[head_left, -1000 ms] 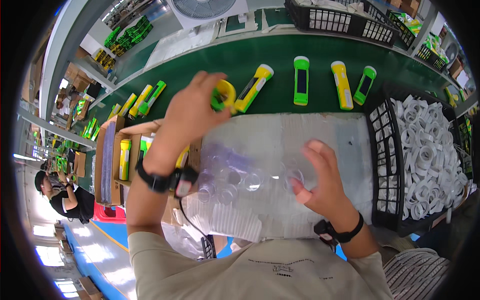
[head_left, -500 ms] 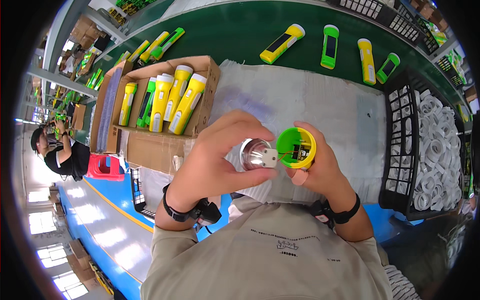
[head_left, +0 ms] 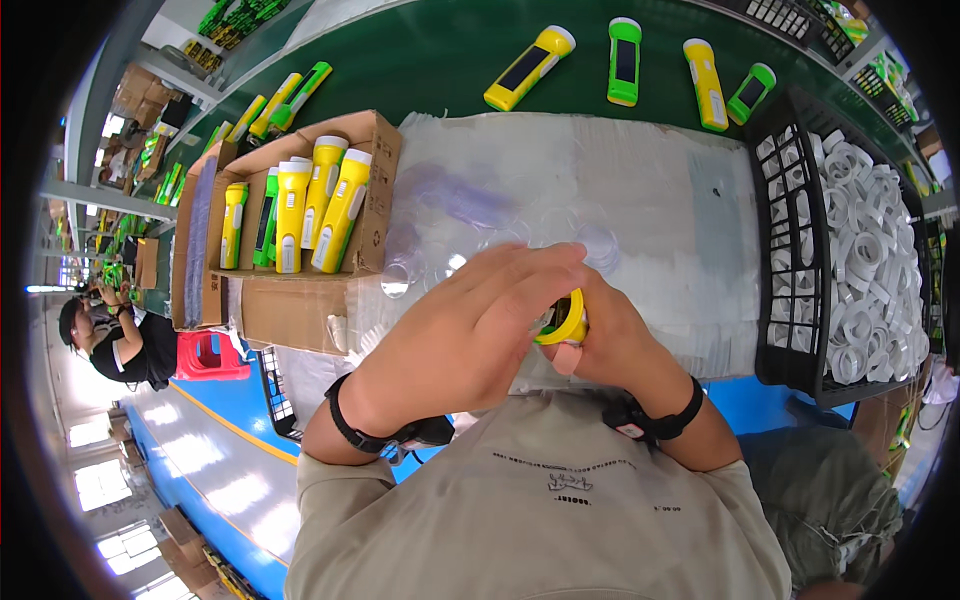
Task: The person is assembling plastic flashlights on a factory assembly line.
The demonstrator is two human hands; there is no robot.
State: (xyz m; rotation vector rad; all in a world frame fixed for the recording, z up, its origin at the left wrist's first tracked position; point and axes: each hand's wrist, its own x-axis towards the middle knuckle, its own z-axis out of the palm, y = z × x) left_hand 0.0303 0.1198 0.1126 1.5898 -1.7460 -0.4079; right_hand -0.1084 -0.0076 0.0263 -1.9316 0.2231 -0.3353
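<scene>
In front of my chest, my right hand [head_left: 618, 335] is wrapped round the body of a yellow flashlight [head_left: 574, 320], its open mouth turned toward my left hand. Only the yellow rim and a bit of the dark inside show. My left hand [head_left: 490, 315] is curled against that mouth, fingers bent over the top. A sliver of the clear, shiny reflector [head_left: 541, 322] peeks out between my left palm and the rim; the rest lies hidden behind the hand. Whether the reflector sits inside the rim I cannot tell.
Left stands a cardboard box [head_left: 385, 200] of yellow and green flashlights. Clear round discs [head_left: 598, 246] lie on the wrapped work surface [head_left: 670, 200]. A black basket [head_left: 800, 270] of white rings [head_left: 862, 265] is at right. More flashlights [head_left: 625, 65] lie on the green bench.
My left hand has brought the reflector rightward to the flashlight's mouth and now covers it. The flashlight has tipped and shifted slightly left. The wires between them no longer show.
</scene>
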